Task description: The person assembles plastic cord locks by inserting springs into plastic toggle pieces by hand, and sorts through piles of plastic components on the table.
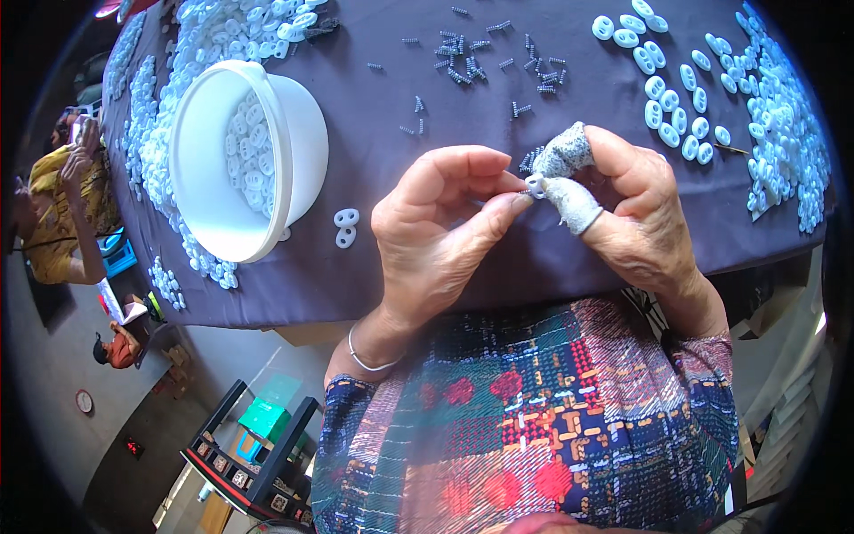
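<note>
Over the near part of the table, my left hand (445, 218) and my right hand (636, 205) meet tip to tip. The right thumb and forefinger, both in grey-white cloth finger covers, pinch a small white plastic piece with holes (535, 186), like a cord lock. My left thumb and forefinger close on a small metal coil spring (524, 192) at its left side; the fingertips hide most of it. Behind the hands lie several loose springs (458, 62), a few close to the covered fingertips. To the left of my left hand are two white two-hole pieces (346, 217).
A white tub (307, 133) holding many white pieces (249, 165) stands at the left. Big heaps of white pieces (142, 160) spread around it. More pieces (676, 98) and another heap (787, 125) cover the right side of the dark tablecloth (382, 98). People sit farther left.
</note>
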The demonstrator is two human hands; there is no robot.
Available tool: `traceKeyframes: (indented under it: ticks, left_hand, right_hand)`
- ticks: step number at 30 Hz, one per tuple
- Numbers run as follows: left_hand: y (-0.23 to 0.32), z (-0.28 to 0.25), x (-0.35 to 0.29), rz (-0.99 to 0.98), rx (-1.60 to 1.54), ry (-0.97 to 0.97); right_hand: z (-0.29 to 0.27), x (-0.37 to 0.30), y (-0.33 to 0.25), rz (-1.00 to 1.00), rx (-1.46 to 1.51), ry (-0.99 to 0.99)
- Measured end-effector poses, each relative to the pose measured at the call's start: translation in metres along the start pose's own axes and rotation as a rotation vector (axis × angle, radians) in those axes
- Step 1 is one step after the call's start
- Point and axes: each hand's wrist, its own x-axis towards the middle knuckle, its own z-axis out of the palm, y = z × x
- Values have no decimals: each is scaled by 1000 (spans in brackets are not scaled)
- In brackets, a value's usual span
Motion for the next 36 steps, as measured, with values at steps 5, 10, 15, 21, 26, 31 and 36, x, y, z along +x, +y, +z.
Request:
traceKeyframes:
  ticks: [5, 10, 15, 21, 26, 31, 36]
  left_hand:
    - [-2, -1, 0, 49, 44, -8]
    - [0, 0, 0, -1, -9, 13]
    - [-2, 0, -1, 30, 19, -1]
    - [-4, 1, -2, 30, 65, 21]
    - [-4, 3, -3, 57, 150, 41]
    - [-12, 3, -5, 84, 144, 56]
    - [-14, 2, -5, 102, 118, 58]
  right_hand:
    - [2, -1, 3, 6, 31, 17]
    - [2, -1, 3, 57, 132, 34]
    - [3, 0, 2, 32, 78, 19]
    - [3, 1, 4, 3, 5, 29]
    - [5, 3, 9, -103, -49, 42]
    - [8, 3, 15, -140, -138, 31]
    - [11, 2, 17, -29, 72, 27]
